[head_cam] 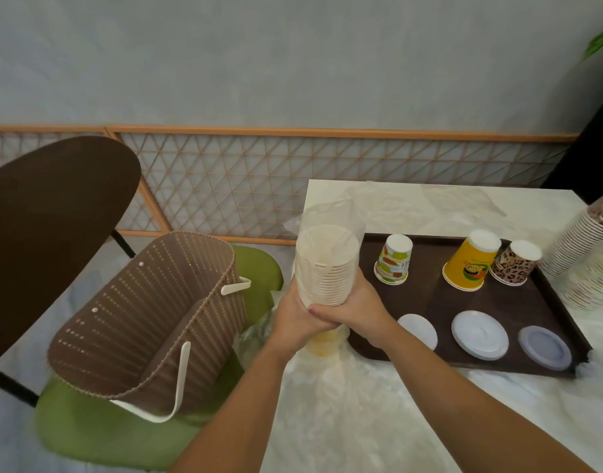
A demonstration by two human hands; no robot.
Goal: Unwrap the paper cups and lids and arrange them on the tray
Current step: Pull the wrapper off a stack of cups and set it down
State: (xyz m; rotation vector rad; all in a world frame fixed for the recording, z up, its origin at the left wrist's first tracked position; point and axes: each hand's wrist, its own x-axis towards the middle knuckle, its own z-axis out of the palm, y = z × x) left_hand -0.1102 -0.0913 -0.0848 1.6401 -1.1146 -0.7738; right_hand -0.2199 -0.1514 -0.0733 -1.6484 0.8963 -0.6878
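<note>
A stack of lids [322,271], cream-coloured and ribbed along its nested rims, is being held upright over the near left edge of the table [412,404], just left of the tray [491,302]. Its long axis is running vertically, slightly tilted away from the viewer. A thin clear plastic sleeve [330,213] is standing up loosely above the top of the stack, so the open end is judged to be pointing up and away.

The base of the stack is being gripped by both hands together: the left hand [291,319] is wrapped round the lower left side and the right hand [356,310] round the lower right, fingers overlapping in front. Both are equally near; the sleeve would likely have to be drawn off along the axis.

On the dark, flat-bottomed tray to the right, three printed paper cups [395,259] are standing upside down in a row, with three round lids [479,334] lying flat in front of them. A tall wrapped stack of cups [583,250] is leaning at the far right. A brown woven basket [150,319] is resting on a green chair cushion [98,428] to the left.
</note>
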